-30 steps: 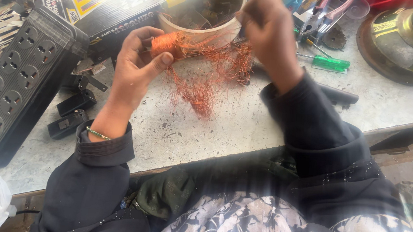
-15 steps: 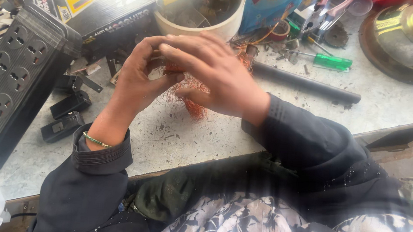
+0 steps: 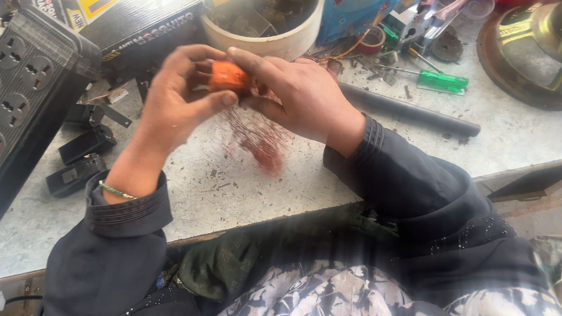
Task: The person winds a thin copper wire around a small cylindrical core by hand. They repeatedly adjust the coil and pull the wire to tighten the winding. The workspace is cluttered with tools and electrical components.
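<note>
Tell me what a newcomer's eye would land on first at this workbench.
First the small orange coil at the middle, pinched between the left hand and the right hand, with a blurred tangle of fine copper wire trailing below it. Next, the big black power strip along the left edge. Then the green-handled screwdriver lying at the upper right, beyond a dark rod.

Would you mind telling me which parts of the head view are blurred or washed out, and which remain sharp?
In the head view, the tangle of copper wire hanging below the orange coil is smeared by motion blur; the left hand and right hand gripping it are slightly soft. The green screwdriver and power strip look sharper. Pale hazy streaks wash over the lap at the bottom.
</note>
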